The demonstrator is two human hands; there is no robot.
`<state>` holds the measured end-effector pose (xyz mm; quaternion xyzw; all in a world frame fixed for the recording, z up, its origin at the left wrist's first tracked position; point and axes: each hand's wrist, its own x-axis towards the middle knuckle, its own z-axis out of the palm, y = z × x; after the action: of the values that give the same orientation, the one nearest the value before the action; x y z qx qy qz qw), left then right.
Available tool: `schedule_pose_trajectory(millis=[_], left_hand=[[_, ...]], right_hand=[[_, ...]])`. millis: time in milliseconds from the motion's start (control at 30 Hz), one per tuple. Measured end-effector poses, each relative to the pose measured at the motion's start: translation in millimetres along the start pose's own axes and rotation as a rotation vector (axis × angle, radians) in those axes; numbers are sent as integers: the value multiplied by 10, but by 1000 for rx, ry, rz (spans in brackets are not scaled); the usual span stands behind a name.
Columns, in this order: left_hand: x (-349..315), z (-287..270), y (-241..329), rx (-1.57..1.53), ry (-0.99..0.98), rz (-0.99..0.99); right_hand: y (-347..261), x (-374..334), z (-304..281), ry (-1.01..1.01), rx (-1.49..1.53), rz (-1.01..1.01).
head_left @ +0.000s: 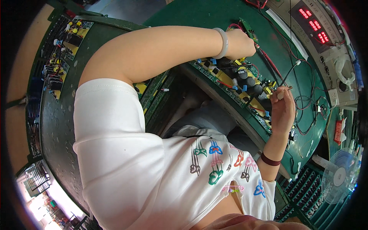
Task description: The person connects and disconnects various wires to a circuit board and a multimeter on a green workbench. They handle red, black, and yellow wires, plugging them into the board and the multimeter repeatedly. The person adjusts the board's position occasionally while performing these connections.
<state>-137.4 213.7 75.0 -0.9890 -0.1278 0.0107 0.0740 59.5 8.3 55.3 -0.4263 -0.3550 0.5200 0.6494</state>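
The right hand pinches a small pale piece, the left hand curls beside a slim red probe, hold unreadable, and the green, component-packed circuit board between their fingers likely rewards a light touch.

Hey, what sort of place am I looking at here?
Probably an electronics workshop or test station: circuit boards crowded with components lie on a green bench, and a bench instrument with glowing red digits stands at its far side.
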Motion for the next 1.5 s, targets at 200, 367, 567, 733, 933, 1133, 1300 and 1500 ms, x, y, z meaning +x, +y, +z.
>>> schedule_pose_trajectory(millis=[200,367,567,733,933,1133,1300,1500], left_hand=[[14,-13,5,-48,-27,-21],[40,31,8,-60,-33,-26],[93,21,8,-99,-78,-33],[127,-68,-44,-228,-170,-15],[97,-130,24,-84,-150,-60],[119,-100,164,-342,-161,-134],[150,59,147,-356,-245,-255],[308,-290,92,-670,-429,-330]], right_hand=[[-7,-2,14,17,-11,5],[-16,-3,47,0,-15,2],[-31,-7,65,-5,-12,1],[-71,-11,62,-4,-2,-11],[-78,-28,58,66,5,-29],[-194,-37,59,16,54,-62],[-308,-43,115,9,52,-84],[-319,-111,1,20,80,-67]])
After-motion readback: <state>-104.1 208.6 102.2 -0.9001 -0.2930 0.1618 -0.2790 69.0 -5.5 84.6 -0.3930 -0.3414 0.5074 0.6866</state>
